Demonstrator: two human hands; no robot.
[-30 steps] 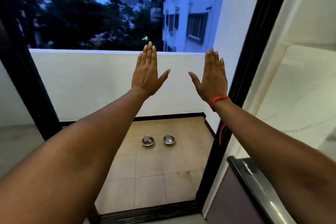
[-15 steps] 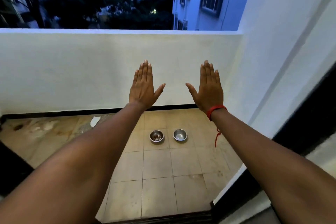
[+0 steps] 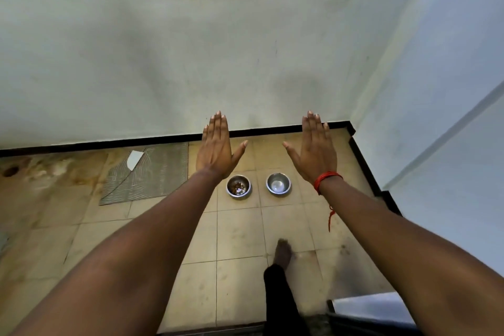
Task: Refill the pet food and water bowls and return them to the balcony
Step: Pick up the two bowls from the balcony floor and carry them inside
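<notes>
Two small steel bowls stand side by side on the tiled balcony floor. The left bowl holds a few brown food pellets. The right bowl looks shiny inside with no food; whether it holds water I cannot tell. My left hand is stretched out flat, palm down, fingers together, above and left of the food bowl. My right hand, with a red thread at the wrist, is held flat above and right of the other bowl. Both hands hold nothing.
A white parapet wall closes the far side and a white side wall the right. A grey striped mat with a white scrap lies left of the bowls. My bare foot steps onto the tiles. A dark door sill runs below.
The view has moved forward through the doorway and tilted down. The bowls now appear closer, my foot has come into view, and both hands sit lower in the frame, still flat.
</notes>
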